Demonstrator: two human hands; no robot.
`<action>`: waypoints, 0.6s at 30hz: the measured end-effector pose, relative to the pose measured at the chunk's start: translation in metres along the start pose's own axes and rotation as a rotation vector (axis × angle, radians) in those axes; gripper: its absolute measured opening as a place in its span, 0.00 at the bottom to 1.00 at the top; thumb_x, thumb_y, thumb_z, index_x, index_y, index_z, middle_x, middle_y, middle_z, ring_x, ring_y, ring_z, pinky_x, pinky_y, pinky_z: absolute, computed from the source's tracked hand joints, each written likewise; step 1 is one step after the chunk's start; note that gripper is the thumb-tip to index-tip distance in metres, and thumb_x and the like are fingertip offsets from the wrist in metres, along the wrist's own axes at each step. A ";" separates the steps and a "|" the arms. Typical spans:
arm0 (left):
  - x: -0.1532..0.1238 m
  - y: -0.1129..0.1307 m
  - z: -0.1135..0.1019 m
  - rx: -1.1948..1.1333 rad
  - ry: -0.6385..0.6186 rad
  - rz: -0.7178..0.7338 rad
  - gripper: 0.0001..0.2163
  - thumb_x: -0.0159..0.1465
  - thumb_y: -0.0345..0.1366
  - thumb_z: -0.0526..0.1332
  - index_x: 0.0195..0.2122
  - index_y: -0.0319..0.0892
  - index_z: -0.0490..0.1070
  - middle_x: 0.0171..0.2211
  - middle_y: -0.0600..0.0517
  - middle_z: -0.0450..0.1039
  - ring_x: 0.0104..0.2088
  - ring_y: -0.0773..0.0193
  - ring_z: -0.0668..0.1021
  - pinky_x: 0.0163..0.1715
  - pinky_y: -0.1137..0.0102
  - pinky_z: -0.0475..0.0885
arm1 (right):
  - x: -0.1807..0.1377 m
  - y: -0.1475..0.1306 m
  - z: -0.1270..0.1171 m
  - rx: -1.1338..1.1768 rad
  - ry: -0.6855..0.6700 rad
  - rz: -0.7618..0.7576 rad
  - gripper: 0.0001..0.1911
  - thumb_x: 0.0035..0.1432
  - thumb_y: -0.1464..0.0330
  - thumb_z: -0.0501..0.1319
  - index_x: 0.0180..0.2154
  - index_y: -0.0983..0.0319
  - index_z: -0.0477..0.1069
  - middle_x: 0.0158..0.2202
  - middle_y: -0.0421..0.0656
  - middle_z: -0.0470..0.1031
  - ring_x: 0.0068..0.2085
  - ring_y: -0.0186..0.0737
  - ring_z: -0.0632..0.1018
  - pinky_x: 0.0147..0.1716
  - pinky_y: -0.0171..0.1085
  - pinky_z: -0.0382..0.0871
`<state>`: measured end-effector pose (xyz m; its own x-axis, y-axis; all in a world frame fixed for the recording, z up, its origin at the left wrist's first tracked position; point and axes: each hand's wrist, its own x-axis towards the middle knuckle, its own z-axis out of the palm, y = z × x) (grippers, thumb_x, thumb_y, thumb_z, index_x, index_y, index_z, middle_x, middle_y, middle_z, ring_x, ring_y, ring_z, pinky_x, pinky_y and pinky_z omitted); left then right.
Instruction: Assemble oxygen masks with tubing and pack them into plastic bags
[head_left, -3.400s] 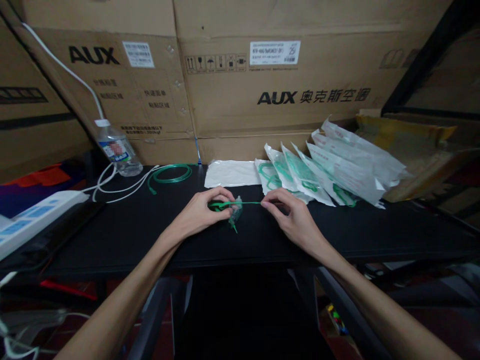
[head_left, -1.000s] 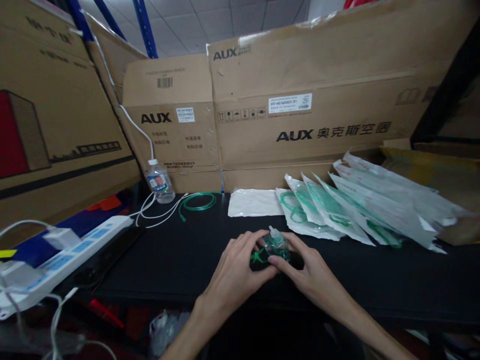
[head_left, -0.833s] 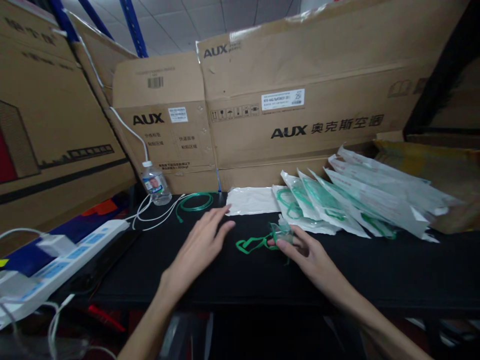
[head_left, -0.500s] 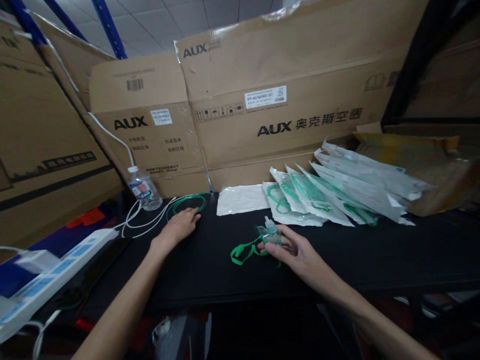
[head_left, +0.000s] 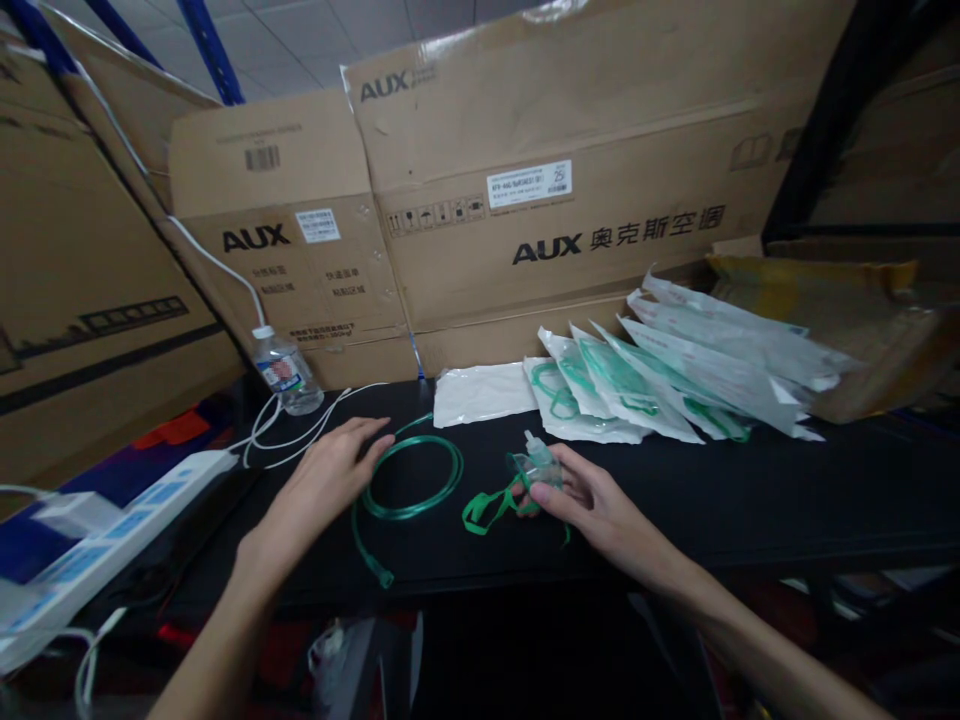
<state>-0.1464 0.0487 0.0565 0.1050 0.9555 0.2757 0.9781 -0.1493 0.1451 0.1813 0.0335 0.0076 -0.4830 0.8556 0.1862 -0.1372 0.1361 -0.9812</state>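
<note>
My right hand (head_left: 592, 500) grips a clear oxygen mask (head_left: 534, 466) just above the black table (head_left: 750, 500); the mask's green elastic strap (head_left: 487, 508) trails to its left. My left hand (head_left: 322, 485) lies on the table with its fingers on a coil of green tubing (head_left: 412, 480), which now sits near the table's middle. One loose end of the tubing (head_left: 384, 578) reaches the front edge.
A fanned row of sealed packets with green tubing (head_left: 675, 375) and a flat white packet (head_left: 484, 395) lie at the back. A water bottle (head_left: 281, 360), white cables (head_left: 300, 430) and a power strip (head_left: 112, 520) are at the left. Large cardboard boxes (head_left: 570, 190) wall the back.
My left hand let go of the mask, reached back left to the coiled tubing and dragged it toward the middle. My right hand kept the mask.
</note>
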 end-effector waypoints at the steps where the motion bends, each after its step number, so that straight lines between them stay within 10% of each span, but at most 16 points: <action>1: 0.011 -0.008 0.001 0.004 -0.043 -0.039 0.27 0.70 0.51 0.49 0.60 0.40 0.72 0.60 0.42 0.73 0.60 0.47 0.74 0.62 0.55 0.66 | -0.001 0.000 0.001 0.030 -0.012 -0.009 0.17 0.62 0.56 0.66 0.44 0.61 0.69 0.43 0.46 0.80 0.42 0.39 0.80 0.47 0.40 0.72; 8: 0.048 -0.028 0.030 -0.050 -0.234 -0.068 0.34 0.60 0.59 0.60 0.59 0.40 0.74 0.56 0.41 0.76 0.51 0.47 0.80 0.50 0.62 0.74 | -0.007 -0.008 0.026 0.336 -0.194 0.103 0.25 0.57 0.64 0.70 0.53 0.59 0.65 0.46 0.44 0.79 0.40 0.38 0.80 0.43 0.40 0.73; 12: 0.049 -0.032 0.039 -0.049 -0.248 -0.077 0.27 0.59 0.51 0.63 0.56 0.42 0.76 0.53 0.42 0.77 0.49 0.49 0.81 0.49 0.64 0.73 | 0.000 -0.024 0.044 -0.045 -0.364 0.053 0.17 0.51 0.71 0.71 0.43 0.62 0.73 0.36 0.37 0.75 0.32 0.32 0.74 0.34 0.32 0.68; 18: 0.044 -0.034 0.035 -0.041 -0.224 -0.071 0.21 0.62 0.48 0.60 0.53 0.45 0.77 0.48 0.45 0.80 0.48 0.52 0.81 0.50 0.65 0.72 | 0.020 -0.034 0.091 -0.774 -0.675 -0.528 0.14 0.53 0.65 0.70 0.40 0.63 0.72 0.38 0.41 0.78 0.43 0.41 0.75 0.46 0.36 0.68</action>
<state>-0.1683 0.1049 0.0301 0.0780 0.9959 0.0461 0.9768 -0.0856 0.1964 0.0975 0.0000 0.0496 -0.9197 0.1911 0.3431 -0.0056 0.8670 -0.4982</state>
